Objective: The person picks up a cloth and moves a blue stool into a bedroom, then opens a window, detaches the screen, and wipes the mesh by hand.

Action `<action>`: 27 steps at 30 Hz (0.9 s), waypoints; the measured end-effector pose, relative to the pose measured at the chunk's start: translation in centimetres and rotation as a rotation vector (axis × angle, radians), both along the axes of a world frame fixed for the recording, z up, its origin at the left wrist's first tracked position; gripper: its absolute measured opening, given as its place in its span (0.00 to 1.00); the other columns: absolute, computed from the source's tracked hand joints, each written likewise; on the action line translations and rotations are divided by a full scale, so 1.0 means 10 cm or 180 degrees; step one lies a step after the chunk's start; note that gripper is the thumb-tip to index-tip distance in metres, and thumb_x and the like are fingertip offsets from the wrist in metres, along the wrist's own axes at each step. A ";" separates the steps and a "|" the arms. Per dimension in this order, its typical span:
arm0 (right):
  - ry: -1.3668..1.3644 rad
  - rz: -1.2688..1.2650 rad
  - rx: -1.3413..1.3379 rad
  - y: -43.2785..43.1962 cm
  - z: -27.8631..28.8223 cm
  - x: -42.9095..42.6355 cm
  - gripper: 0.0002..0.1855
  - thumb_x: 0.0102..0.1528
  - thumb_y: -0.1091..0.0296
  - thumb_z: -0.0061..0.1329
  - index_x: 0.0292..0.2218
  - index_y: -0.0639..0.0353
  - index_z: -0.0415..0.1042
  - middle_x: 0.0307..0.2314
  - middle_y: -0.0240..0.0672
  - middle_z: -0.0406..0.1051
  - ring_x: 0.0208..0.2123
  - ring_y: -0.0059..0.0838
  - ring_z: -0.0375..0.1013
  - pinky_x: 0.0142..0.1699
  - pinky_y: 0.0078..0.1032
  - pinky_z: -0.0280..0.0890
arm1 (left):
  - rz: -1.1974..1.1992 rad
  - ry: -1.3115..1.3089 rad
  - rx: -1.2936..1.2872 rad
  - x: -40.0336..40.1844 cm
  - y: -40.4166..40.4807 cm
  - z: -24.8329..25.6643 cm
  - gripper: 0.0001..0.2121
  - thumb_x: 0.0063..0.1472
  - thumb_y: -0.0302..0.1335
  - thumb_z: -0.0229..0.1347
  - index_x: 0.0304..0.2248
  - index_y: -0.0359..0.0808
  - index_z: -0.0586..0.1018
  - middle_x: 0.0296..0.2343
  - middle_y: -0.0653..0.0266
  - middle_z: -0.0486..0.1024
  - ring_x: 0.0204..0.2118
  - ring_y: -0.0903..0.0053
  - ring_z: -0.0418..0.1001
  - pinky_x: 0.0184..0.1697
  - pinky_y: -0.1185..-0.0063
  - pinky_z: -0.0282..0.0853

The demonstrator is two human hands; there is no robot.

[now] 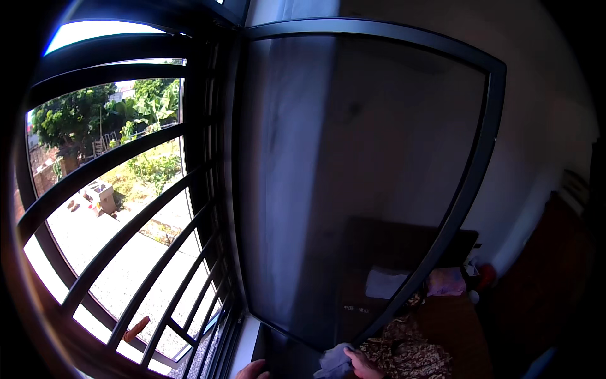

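A grey cloth (333, 361) is bunched in my right hand (364, 364), at the lower corner of a window sash. This dark-framed sash (495, 106) stands swung inward and fills the middle of the view. Its see-through pane (378, 142) shows the dim room behind and bears small writing near the bottom. At the lower edge of the picture, only part of my left hand (253, 369) shows, its fingers bent, near the white sill (245, 338). Whether it holds anything is cut off from sight.
Dark horizontal bars (128, 241) cross the window opening on the left, with a sunlit yard (142, 265) beyond. Behind the sash is a bed (459, 327) with a patterned blanket (421, 353) and a pink pillow (445, 283). A pale curtain (296, 166) shows through the pane.
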State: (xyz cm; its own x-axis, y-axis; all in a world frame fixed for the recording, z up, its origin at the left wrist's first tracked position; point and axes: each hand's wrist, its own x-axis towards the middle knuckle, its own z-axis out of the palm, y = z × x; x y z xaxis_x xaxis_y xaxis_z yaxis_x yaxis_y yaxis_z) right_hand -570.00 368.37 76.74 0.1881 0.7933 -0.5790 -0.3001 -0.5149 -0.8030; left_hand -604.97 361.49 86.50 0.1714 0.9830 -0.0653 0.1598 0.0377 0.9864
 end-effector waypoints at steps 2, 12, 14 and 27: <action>0.0225 0.0438 0.0202 0.10 0.50 -0.42 0.21 0.59 0.53 0.44 0.46 0.58 0.69 0.39 0.37 0.71 0.40 0.29 0.70 0.46 0.29 0.65 | -0.0344 0.0557 0.1205 0.18 0.32 -0.14 0.32 0.55 0.33 0.58 0.56 0.30 0.59 0.51 0.42 0.61 0.53 0.62 0.63 0.53 0.71 0.62; -0.1454 0.2018 0.2908 0.03 2.55 -0.66 0.30 0.59 0.55 0.45 0.55 0.66 0.57 0.55 0.43 0.55 0.57 0.38 0.55 0.59 0.35 0.53 | 0.0247 -0.2446 0.0237 1.08 1.17 1.03 0.16 0.64 0.26 0.46 0.51 0.31 0.66 0.41 0.56 0.73 0.40 0.66 0.74 0.46 0.77 0.69; -0.4040 -0.0149 0.4078 -0.05 2.80 -0.33 0.23 0.55 0.63 0.49 0.48 0.67 0.66 0.50 0.46 0.61 0.53 0.40 0.60 0.55 0.37 0.57 | 0.0199 -0.3110 0.0505 1.10 1.22 1.65 0.14 0.67 0.29 0.40 0.46 0.29 0.69 0.40 0.56 0.74 0.37 0.69 0.76 0.43 0.74 0.73; -0.2115 -0.1425 0.3976 0.65 3.42 0.82 0.24 0.56 0.57 0.45 0.48 0.63 0.57 0.28 0.35 0.66 0.26 0.26 0.67 0.32 0.25 0.64 | 0.1678 0.0591 0.5866 2.57 2.42 5.24 0.28 0.63 0.43 0.45 0.54 0.28 0.61 0.54 0.45 0.53 0.59 0.48 0.48 0.60 0.61 0.48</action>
State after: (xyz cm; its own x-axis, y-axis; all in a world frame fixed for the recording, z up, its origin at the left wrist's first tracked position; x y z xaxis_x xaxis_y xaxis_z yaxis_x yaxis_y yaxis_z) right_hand -561.79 374.87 110.93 0.4958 0.5069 0.7052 0.3468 0.6289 -0.6958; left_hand -579.25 385.64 138.94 -0.0072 -0.2077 0.9782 0.5741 -0.8018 -0.1660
